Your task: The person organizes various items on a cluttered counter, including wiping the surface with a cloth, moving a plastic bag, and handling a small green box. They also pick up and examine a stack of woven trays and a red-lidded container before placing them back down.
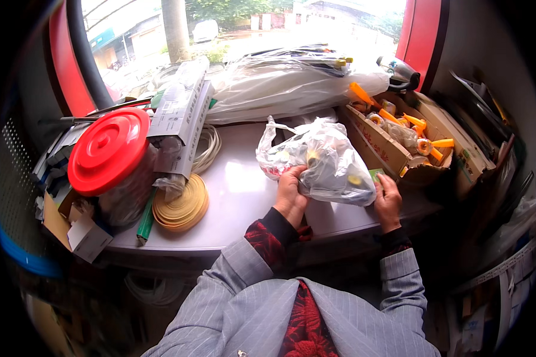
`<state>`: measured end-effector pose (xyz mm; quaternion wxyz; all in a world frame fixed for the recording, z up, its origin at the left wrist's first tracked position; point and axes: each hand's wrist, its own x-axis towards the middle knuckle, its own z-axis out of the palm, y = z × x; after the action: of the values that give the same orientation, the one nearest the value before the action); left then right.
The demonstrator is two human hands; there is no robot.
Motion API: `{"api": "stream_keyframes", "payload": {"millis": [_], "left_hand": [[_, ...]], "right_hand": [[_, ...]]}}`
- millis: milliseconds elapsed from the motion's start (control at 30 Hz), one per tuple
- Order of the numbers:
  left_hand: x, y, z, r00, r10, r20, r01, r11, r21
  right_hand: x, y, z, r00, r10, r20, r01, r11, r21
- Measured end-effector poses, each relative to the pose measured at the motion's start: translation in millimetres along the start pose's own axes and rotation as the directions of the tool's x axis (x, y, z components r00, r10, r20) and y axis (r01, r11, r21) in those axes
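A thin white plastic bag (326,156) with loop handles and red print is before me, above the pale table. Dark and yellowish items show through its film, too blurred to name. My left hand (291,194) grips the bag low on its near left side, thumb on top. At the bag's right side, my right hand (387,201) pinches a small green card-like piece (375,174) between thumb and fingers. Whether that piece lies in the bag or beside it, I cannot tell.
An open cardboard box (375,143) of orange-handled items stands right. Leftward are a red-lidded bucket (109,149), long printed cartons (178,107), a roll of yellowish strap (181,205) and coiled white cable (210,149). A large plastic-wrapped bundle (295,87) lies along the window.
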<state>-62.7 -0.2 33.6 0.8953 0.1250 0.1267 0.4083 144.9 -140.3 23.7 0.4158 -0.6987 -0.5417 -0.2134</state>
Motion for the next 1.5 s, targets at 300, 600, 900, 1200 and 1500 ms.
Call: {"api": "stream_keyframes", "payload": {"millis": [300,600,900,1200,1500], "left_hand": [[1,-6,-3,0.996,0.036,-0.08,-0.033,0.999,0.04],[-2,11,7,0.997,0.079,-0.008,-0.078,0.996,0.048],[10,-38,-7,0.992,0.059,-0.116,-0.05,0.996,0.076],[1,-7,6,1.0,0.001,0.009,-0.001,0.998,0.056],[-2,-3,-1,0.994,0.098,-0.047,-0.093,0.991,0.099]], "right_hand": [[-4,12,7,0.964,0.185,0.191,-0.037,0.806,-0.591],[-17,21,22,0.962,0.265,0.058,-0.234,0.92,-0.315],[-51,21,-6,0.976,0.218,-0.012,-0.216,0.959,-0.183],[-46,33,-1,0.952,0.297,-0.069,-0.303,0.947,-0.106],[-32,30,27,0.968,0.242,-0.068,-0.25,0.957,-0.149]]}}
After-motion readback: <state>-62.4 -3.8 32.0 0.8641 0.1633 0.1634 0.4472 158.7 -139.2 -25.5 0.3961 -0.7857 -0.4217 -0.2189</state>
